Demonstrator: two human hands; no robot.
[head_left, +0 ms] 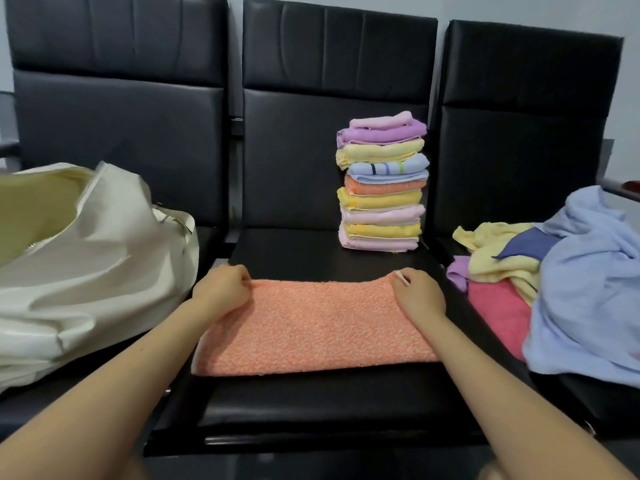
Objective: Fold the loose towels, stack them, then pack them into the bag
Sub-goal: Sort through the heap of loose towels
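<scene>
An orange towel [311, 327] lies folded flat on the middle black seat [311, 407]. My left hand [221, 287] pinches its far left corner and my right hand [417, 291] pinches its far right corner. Behind it, at the back right of the same seat, stands a tall stack of folded towels [382, 183] in pink, purple, yellow, blue and orange. A cream bag [86, 271] lies open on the left seat. Loose towels [568, 271] in light blue, yellow, red and purple are heaped on the right seat.
Three black padded chairs stand side by side with tall backrests [332, 60] against a pale wall. Narrow gaps separate the seats. The front part of the middle seat shows bare black padding.
</scene>
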